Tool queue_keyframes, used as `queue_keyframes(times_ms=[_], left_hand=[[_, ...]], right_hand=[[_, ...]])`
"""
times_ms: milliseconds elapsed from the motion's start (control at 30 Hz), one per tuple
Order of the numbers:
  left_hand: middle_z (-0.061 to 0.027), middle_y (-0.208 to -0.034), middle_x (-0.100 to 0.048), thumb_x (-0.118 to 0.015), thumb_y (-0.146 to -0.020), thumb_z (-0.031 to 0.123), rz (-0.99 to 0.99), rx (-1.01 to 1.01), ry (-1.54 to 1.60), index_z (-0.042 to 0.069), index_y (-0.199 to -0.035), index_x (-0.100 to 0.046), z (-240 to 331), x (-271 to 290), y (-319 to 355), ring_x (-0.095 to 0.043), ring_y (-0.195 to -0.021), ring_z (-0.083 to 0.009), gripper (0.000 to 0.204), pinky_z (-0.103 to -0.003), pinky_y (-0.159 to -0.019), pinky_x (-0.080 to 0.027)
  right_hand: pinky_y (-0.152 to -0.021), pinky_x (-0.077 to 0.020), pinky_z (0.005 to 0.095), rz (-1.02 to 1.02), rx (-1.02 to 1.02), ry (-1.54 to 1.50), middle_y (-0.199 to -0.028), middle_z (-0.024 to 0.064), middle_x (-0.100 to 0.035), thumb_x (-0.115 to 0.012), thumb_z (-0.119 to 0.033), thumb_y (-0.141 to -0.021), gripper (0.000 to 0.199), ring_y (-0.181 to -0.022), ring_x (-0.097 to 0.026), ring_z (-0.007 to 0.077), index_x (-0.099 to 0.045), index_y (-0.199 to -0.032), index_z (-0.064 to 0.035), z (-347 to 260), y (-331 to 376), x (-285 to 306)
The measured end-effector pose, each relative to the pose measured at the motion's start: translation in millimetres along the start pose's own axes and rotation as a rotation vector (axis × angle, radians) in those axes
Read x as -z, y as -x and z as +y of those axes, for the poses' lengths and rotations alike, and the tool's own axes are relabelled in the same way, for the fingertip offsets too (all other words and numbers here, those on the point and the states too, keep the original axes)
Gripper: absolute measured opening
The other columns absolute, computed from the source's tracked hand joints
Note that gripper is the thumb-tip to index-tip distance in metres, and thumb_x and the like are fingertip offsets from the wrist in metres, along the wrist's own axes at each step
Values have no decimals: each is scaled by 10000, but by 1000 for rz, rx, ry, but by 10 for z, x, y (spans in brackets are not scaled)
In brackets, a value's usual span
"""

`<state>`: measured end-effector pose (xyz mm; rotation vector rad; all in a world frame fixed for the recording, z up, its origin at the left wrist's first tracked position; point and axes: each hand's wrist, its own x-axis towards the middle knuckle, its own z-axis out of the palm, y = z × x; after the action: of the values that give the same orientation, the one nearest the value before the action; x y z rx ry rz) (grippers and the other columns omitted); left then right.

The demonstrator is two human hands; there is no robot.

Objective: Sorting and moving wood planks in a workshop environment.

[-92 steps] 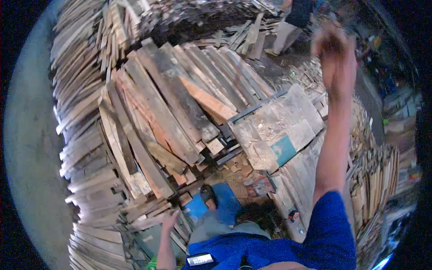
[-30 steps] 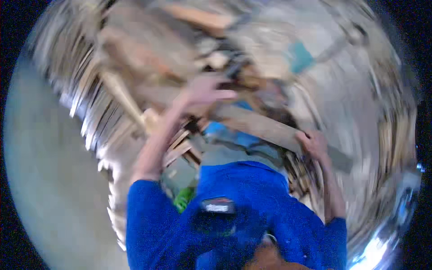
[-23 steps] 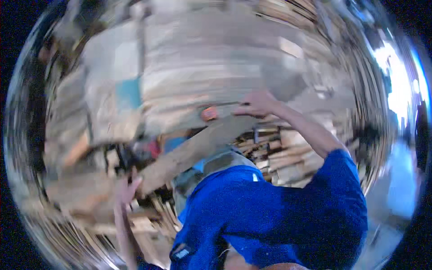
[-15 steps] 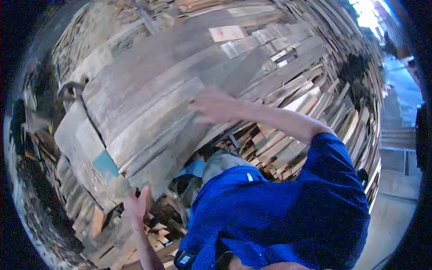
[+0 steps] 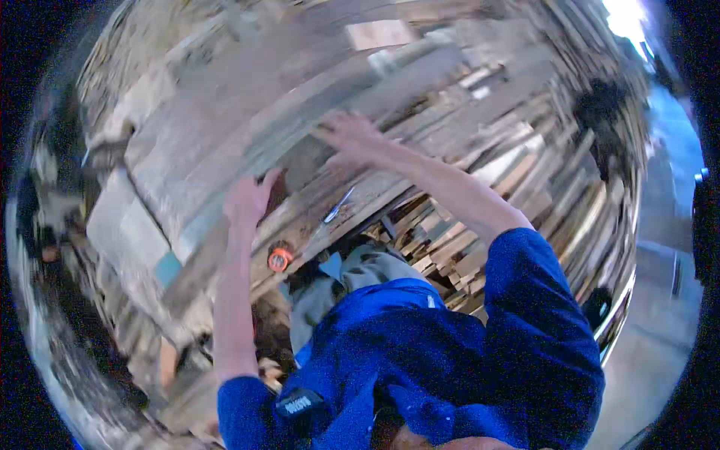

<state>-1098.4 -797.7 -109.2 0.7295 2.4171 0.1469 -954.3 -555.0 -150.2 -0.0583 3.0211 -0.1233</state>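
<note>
**Both hands on a plank at the wood stack**

- Scene: person in blue top, standing hard against a big heap of rough planks and offcuts. Picture is smeared with motion; fine detail lost.
- Left hand (image 5: pixel 251 199): raised, fingers wrapped over the near edge of a long grey plank (image 5: pixel 300 142) that runs from lower left up to upper right across the stack (image 5: pixel 525 135). Grip looks closed on the plank's lower stretch.
- Right hand (image 5: pixel 351 136): further along the same plank, palm down, fingers spread flat on its face. Pressing or steadying it by the look; whether any fingers curl under the far edge, cannot tell.
- Plank position: lying on top of the stack, tilted, both ends resting against other boards as far as the blur allows. Not lifted free.
- Nearby: a small round orange-and-black thing, likely a tape measure (image 5: pixel 279 259), sits on a board just below the left forearm. A thin bright strip (image 5: pixel 339 204), perhaps a blade or rule, lies on the board between the two arms. A teal-patched panel (image 5: pixel 166 266) sits at lower left of the heap.
- Progress, as a judgement: the plank is in hand and bearing on the stack, so the handling is mid-way. It is neither clearly settled flat among the others nor clear of them; releasing or shifting remains.
</note>
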Motion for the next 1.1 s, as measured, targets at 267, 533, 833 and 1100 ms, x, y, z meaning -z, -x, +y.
queue_keyframes(times_ms=[267, 533, 833, 1100], left_hand=[[-192, -1217, -642, -541, -858, 707, 558, -183, 105, 88, -1150, -673, -272, -124, -467, -641, -1090, -372, 697, -617, -1036, -358], [-213, -1187, -632, -537, -877, 664, -4, -436, 577, 79, -1217, -628, -324, -585, 853, -635, -1062, -414, 683, -477, -913, -529], [-207, -1157, -665, -579, -897, 550, -309, -130, 716, 68, -1171, -658, -625, -1510, 1776, -636, -1090, -353, 560, -444, -939, -496], [-179, -1299, -619, -549, -984, 482, -364, -515, 1073, 72, -1395, -515, -1051, -2435, 1458, -583, -1215, -273, 582, -400, -1035, -451]], right_hand=[[-1115, -337, 488, -2, -75, 9, -1447, 103, -454, -728, -346, -792, 832, -1349, -412, 323, -354, -1519, -188, -346, -660, -123], [-1097, -344, 526, -232, -84, 48, -1493, 149, -412, -698, -563, -790, 874, -1361, -404, 355, -380, -1507, -178, -160, -855, -499], [-1102, -366, 493, 8, -241, -101, -1326, 157, -611, -614, -678, -785, 717, -1261, -534, 381, -629, -1320, -200, 794, -696, -792], [-839, -544, 468, -237, -143, -392, -1047, 200, -712, -416, -705, -909, 623, -970, -685, 393, -738, -1098, -206, -956, -376, 63]])
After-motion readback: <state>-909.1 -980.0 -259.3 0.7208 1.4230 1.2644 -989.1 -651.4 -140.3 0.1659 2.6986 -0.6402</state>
